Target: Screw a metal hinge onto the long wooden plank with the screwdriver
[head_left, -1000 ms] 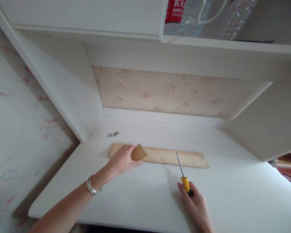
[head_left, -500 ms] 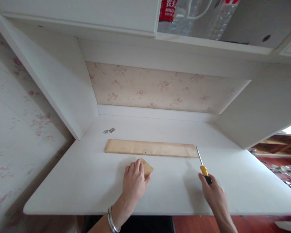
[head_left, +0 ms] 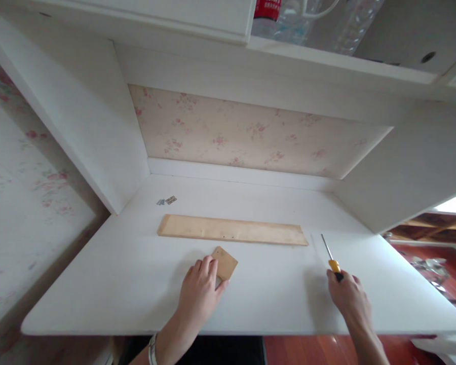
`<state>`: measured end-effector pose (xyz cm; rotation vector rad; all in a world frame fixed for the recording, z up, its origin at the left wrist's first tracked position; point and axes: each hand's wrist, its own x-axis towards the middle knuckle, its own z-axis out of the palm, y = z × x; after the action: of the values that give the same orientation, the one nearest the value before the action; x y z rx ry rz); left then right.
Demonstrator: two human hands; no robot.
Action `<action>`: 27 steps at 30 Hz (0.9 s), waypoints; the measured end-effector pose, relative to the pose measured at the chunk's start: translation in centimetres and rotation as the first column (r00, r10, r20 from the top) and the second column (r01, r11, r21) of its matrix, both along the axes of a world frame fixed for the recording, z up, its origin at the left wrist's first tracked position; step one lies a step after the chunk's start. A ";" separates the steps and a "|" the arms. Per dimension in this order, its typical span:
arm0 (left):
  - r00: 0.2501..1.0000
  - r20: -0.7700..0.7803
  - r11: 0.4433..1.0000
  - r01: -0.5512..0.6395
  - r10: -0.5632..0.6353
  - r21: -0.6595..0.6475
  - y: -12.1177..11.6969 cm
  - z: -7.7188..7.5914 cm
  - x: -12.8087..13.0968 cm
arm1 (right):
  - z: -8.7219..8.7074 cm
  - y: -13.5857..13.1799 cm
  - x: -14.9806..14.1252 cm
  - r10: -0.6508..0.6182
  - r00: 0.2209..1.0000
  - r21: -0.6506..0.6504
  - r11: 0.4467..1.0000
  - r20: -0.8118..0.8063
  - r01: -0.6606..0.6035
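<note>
My left hand [head_left: 202,284] grips a small wooden block [head_left: 225,262] by its left side, thumb at the lower edge and fingers over the top. In my right hand [head_left: 348,294] is a screwdriver [head_left: 333,263] with a yellow and black handle, its thin metal shaft pointing up and away. A long, flat wooden board [head_left: 231,230] lies crosswise on the white desk [head_left: 266,304], just beyond the block, with two small dark holes near its front edge. Metal hinges or plates [head_left: 171,200] and small screw-like pieces [head_left: 160,202] lie behind the board's left end.
White side panels [head_left: 79,111] close in the desk on both sides. Overhead, a shelf [head_left: 342,61] holds plastic bottles [head_left: 294,23]. A black seat [head_left: 197,350] is under the desk's front edge, above a reddish floor [head_left: 304,350].
My right hand has moved right with the screwdriver, its tip leaving the board's right end. My left hand shows more of the block. The view has shifted slightly.
</note>
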<state>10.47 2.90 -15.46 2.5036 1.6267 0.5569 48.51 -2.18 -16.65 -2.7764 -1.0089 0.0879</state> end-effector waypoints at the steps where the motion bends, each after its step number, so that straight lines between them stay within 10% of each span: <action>1: 1.000 -0.004 1.000 0.023 -0.023 -0.004 0.0 -0.1 0.1 | -0.1 0.3 0.0 0.008 1.000 -0.016 1.000 -0.001 -0.008; 15: 0.949 0.043 0.948 0.315 -0.313 -0.039 1.3 -1.7 2.3 | -2.4 0.8 -1.1 0.073 0.997 0.154 0.986 -0.006 -0.071; 27: 0.904 0.268 0.916 0.377 -0.333 -0.135 1.6 -1.6 1.4 | -3.0 -0.7 -2.2 0.024 0.996 0.565 0.822 0.081 -0.066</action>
<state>11.89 4.54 -17.10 2.4018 1.0477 0.6021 46.32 -2.88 -19.63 -2.2176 -0.9262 -0.2675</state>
